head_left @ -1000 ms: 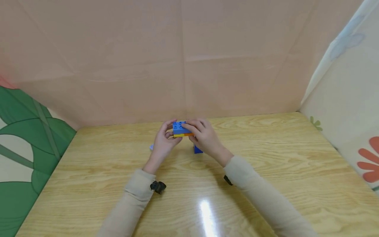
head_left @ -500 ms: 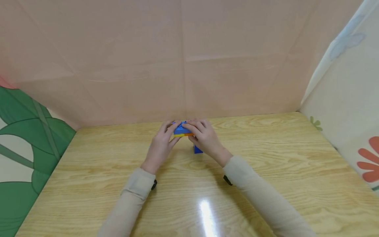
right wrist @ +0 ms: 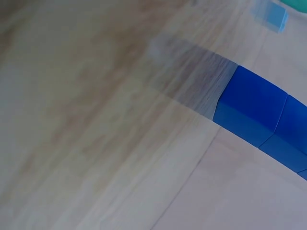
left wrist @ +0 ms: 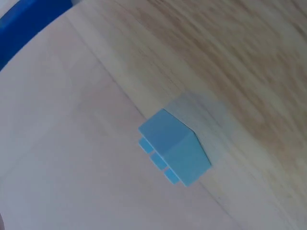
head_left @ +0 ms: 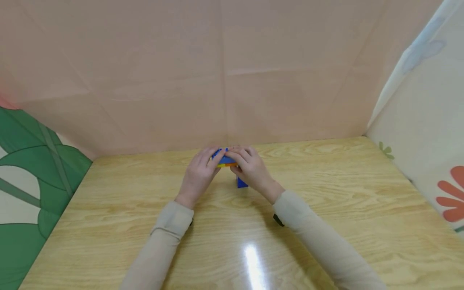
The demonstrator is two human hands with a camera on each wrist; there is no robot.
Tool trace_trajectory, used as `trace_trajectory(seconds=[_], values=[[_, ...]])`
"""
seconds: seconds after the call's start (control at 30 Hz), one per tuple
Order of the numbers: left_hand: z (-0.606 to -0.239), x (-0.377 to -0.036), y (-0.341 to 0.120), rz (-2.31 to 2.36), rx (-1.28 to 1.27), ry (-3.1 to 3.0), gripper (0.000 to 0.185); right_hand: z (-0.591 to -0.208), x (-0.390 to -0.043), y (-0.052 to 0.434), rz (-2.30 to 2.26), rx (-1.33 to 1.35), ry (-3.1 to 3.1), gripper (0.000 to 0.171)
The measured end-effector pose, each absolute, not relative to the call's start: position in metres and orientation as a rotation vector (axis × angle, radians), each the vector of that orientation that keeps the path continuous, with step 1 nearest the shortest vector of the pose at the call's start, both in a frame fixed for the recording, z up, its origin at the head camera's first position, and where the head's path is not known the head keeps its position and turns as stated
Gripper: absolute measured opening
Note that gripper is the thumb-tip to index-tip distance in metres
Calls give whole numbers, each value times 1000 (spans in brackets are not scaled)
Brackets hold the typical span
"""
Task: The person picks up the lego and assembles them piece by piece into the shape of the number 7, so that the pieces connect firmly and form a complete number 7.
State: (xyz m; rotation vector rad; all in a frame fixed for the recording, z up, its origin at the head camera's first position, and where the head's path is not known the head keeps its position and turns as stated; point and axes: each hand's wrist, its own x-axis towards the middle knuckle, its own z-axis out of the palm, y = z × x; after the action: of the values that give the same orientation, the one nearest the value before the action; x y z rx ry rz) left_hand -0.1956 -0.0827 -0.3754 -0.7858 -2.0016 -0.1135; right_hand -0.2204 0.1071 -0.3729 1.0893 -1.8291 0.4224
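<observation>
Both hands hold a blue toy building brick (head_left: 227, 160) with studs on top, joined to a yellow and orange layer beneath. My left hand (head_left: 197, 173) grips its left end, fingers over the top. On its right end my right hand (head_left: 252, 171) lies with fingers over the top and thumb below. Under the right hand stands a dark blue brick stack (head_left: 241, 183), its upper part hidden in the head view; stacked dark blue bricks (right wrist: 252, 105) show in the right wrist view. Neither wrist view shows the fingers.
A light blue brick (left wrist: 175, 147) with studs stands on the wood-grain table (head_left: 119, 225), hidden behind the left hand in the head view. Behind the table rises a pinkish backdrop (head_left: 224, 80); a patterned cloth (head_left: 424, 133) hangs at the right.
My left hand has turned and its fingers have come over the brick's top, covering more studs. The light blue brick has become hidden behind it. The right hand stays in place.
</observation>
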Motion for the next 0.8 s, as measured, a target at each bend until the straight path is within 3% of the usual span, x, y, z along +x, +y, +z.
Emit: trace_trajectory(seconds=[0.17,0.33,0.8], values=[[-375,-197,-81,-98,-795,-1974,51,-374,-221,108,422,1082,-1828,56],[-375,-196,-80,-107,-794,-1963,48,-374,-221,108,436,1094,-1818,50],[-373,-201,-84,-13,-798,-1898,52,-370,-214,113,604,1119,-1979,52]])
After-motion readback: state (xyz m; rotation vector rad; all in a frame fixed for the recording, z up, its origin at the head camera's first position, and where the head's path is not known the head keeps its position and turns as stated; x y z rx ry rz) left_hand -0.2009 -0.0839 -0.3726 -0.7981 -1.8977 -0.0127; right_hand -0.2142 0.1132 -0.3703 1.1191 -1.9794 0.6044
